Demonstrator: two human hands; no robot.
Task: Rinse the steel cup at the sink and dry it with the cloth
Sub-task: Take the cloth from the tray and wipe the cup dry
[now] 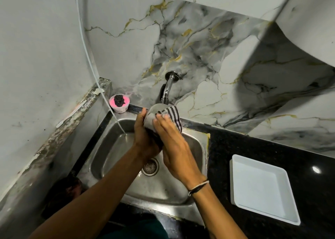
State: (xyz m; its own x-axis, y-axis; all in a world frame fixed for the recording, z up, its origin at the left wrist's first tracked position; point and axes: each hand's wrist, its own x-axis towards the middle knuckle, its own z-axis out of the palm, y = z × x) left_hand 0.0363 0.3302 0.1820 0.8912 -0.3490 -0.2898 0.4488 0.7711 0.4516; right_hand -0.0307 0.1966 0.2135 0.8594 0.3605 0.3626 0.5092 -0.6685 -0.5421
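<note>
A steel cup (154, 114) is held above the steel sink (112, 148), just below the tap (165, 90). My left hand (144, 139) grips the cup from the left and underneath. My right hand (174, 144) presses a white cloth with dark stripes (173, 114) against the cup's right side. The cloth wraps partly round the cup and hides much of it. No water is seen running from the tap.
A pink tub with a dark scrubber (119, 102) stands at the sink's back left corner. A white square tray (261, 188) lies on the black counter (253, 144) to the right. A thin white tube (90, 57) hangs down into the sink. The drain (150, 167) lies below my hands.
</note>
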